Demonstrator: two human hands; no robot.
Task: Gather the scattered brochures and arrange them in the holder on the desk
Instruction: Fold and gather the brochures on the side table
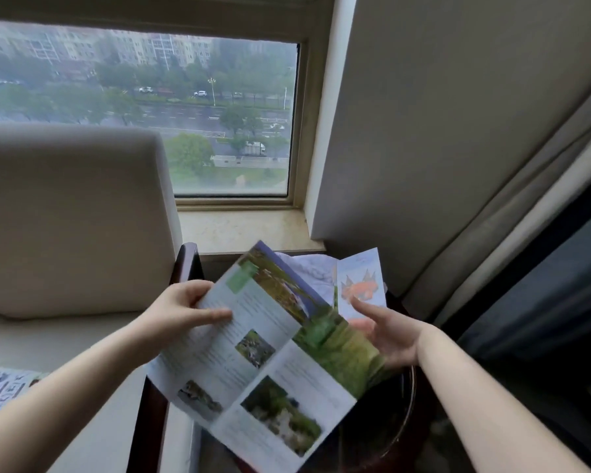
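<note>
While held unfolded in mid-air, the large glossy paper brochure with green landscape photographs and grey text panels point(263, 339) spans the gap between both arms. Left hand point(181, 312) pinches its upper left edge, thumb on the printed face. Right hand point(388, 332) is spread open, fingers touching the brochure's right edge. Just beyond stands a narrow pale leaflet bearing an orange figure point(360, 285). Beneath lies a dark round wooden side table point(403, 411). Left sits a beige cushioned armchair point(72, 216); a patterned booklet point(4, 387) rests on its seat. Behind is a window point(144, 107).
</note>
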